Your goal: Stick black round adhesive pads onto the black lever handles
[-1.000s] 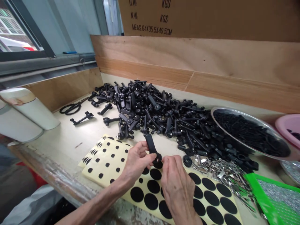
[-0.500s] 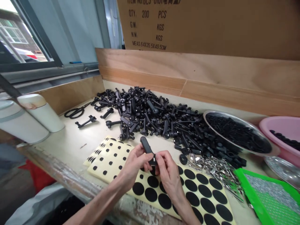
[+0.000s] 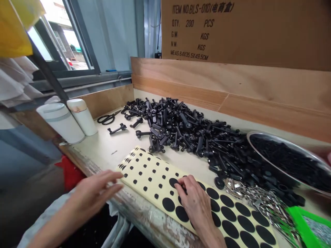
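Note:
My left hand (image 3: 99, 191) is open with its fingers stretched out, over the table's front edge beside the left end of a pale yellow sticker sheet (image 3: 144, 170). No object shows in it. Above the sheet, my right hand (image 3: 195, 198) has its thumb and fingertips closed at the edge of a round black sticker (image 3: 172, 182). That disc overlaps the sheet's small dots. Dark shapes beneath the fingers are partly hidden. Large black discs (image 3: 230, 229) cover the sheet's right part, small black dots its left.
Behind the sheet lies a heap of black plastic arms (image 3: 181, 127). Metal clips (image 3: 248, 193), a steel bowl of black parts (image 3: 284, 151) and a green tray (image 3: 300, 224) are at right. Scissors (image 3: 107, 119) and two white bottles (image 3: 84, 119) stand left; a wooden board (image 3: 176, 79) walls the back.
The black plastic arm held between both hands has left them. My left hand has moved left and opened; my right hand is now at a round sticker. The view has swung left.

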`<state>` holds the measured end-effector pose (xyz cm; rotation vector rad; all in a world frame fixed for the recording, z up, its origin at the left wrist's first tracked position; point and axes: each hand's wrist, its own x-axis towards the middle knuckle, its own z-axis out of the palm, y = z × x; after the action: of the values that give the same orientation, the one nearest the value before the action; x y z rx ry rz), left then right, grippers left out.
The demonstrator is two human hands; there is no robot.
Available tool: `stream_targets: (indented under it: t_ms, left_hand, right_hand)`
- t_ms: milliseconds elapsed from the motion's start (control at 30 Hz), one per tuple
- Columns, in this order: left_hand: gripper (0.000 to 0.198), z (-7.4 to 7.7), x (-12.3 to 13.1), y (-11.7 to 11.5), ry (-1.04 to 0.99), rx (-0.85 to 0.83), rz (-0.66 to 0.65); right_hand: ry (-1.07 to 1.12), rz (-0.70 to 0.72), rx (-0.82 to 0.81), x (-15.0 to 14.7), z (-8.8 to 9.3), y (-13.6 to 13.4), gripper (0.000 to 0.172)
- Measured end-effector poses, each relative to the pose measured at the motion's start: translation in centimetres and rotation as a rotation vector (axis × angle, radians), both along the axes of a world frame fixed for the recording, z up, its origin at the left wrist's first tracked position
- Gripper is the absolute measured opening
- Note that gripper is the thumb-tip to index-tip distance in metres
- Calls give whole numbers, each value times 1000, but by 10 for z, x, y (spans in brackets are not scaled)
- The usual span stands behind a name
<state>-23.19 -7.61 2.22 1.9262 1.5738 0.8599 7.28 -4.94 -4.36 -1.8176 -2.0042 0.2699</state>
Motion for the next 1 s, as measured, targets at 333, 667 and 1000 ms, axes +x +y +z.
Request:
stream_targets:
  t_ms: [333,667,1000]
  left_hand:
    - [22,-52,129,36,623,277,-398]
    - [43,-44,125,33,718,332,-499]
    - [11,-48,130,43,204,204,-236]
  right_hand:
    - [169,-14,11,5,-12,-1,11]
    - [290,86,-246,7,8,6,12]
    - [656,239,-350,21,21,8,10]
